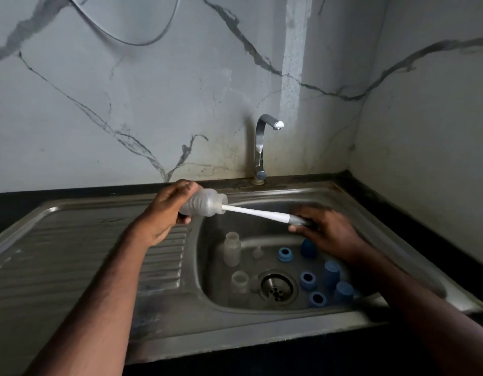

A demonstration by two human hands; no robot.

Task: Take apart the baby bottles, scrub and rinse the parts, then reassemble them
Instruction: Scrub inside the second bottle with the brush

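- our left hand (168,210) grips a clear bottle (205,203) on its side above the sink (343,198).
- our right hand (325,230), blurred, clasps the brush handle (255,213), whose head sits inside the bottle.
- in the basin we see two clear bottles (232,252), blue rings (285,253) and blue caps (331,274) around the drain (277,287).

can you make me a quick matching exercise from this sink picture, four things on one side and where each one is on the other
Things:
1. bottle being scrubbed
2. brush handle
3. blue rings and caps
4. tap

Places:
A. behind the sink basin, at the wall
B. in the left hand
C. on the basin floor, right of the drain
D. in the right hand

Pairs: 1-B, 2-D, 3-C, 4-A
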